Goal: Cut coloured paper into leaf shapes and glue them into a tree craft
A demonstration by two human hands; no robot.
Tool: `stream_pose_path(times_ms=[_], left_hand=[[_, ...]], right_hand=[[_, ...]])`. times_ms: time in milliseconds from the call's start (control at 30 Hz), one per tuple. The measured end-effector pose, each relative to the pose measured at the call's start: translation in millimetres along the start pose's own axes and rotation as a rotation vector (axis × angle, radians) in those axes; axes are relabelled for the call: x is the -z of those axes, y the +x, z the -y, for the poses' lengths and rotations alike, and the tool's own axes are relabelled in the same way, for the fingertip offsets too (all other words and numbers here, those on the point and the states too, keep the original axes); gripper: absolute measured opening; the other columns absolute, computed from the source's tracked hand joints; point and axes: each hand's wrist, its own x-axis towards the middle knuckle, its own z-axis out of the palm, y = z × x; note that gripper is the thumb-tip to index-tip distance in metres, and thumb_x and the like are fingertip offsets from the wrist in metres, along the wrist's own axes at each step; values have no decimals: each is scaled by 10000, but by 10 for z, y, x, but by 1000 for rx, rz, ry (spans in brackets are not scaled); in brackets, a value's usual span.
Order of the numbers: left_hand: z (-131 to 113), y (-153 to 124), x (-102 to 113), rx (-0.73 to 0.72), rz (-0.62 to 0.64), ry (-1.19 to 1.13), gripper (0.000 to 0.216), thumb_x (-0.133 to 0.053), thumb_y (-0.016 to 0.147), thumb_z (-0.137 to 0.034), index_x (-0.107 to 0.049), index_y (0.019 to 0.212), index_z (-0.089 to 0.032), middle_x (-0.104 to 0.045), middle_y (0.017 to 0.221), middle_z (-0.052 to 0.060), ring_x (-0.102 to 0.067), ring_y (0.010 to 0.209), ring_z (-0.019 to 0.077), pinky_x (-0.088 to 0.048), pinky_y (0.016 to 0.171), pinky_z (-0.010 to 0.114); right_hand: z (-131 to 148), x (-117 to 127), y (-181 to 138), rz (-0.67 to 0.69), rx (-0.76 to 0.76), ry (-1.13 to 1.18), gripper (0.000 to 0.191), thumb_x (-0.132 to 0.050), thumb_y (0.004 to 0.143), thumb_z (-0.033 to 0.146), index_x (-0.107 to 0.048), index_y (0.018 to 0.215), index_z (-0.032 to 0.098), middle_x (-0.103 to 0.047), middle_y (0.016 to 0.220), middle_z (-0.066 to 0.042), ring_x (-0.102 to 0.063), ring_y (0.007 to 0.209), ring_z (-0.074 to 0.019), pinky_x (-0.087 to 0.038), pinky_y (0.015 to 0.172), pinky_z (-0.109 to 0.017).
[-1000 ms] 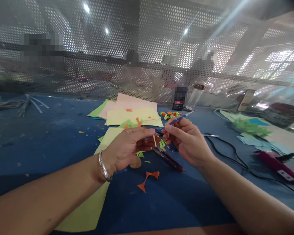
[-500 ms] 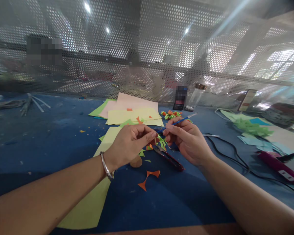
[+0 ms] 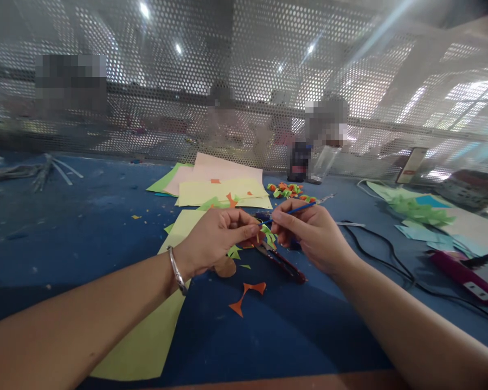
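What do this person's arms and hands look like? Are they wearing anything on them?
The left hand and right hand are both ungloved. No sleeve shows on either the left forearm or the right forearm. A shiny, silver-coloured bangle circles the left wrist; nothing is visible on the right one.

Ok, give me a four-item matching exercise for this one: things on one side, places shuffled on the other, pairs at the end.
Things
1. blue tool
2. red-handled snips
3. silver bracelet
4. power strip

Places
A. around the left wrist
B. near the right edge of the picture
C. lying on the blue table, below the gap between the hands
D. in the right hand

Pairs: 1-D, 2-C, 3-A, 4-B
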Motion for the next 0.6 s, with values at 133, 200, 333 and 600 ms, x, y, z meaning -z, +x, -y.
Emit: stream_pose_path(times_ms=[133,200,333,600], left_hand=[[-2,4,20,54,0,-78,172,-844,746,-265,-724,799,-154,-725,765,23,-667,735,120,-515,772,259],[-8,3,29,90,5,-138,189,-867,716,-253,-724,786,-150,-726,767,22,-676,742,120,-520,792,263],[-18,0,32,122,15,-218,205,-888,686,-230,-739,805,-155,-729,777,17,-689,753,120,-521,802,260],[-86,-21,6,80,-5,-186,180,-859,717,-178,-749,857,-153,-734,771,19,-677,729,119,-522,776,265]], right_hand=[[32,10,-1,17,-14,-52,323,-805,797,464,-660,786,176,-683,665,-13,-581,501,-101,-447,467,-223],[40,17,0,17,-4,-65,325,-802,799,469,-665,789,174,-687,667,-16,-590,502,-107,-454,470,-229],[42,27,3,32,19,-68,316,-800,803,464,-674,783,175,-689,676,-17,-593,499,-108,-459,466,-233],[37,45,6,44,48,-67,293,-793,820,444,-684,786,175,-689,675,-15,-592,502,-105,-452,466,-225]])
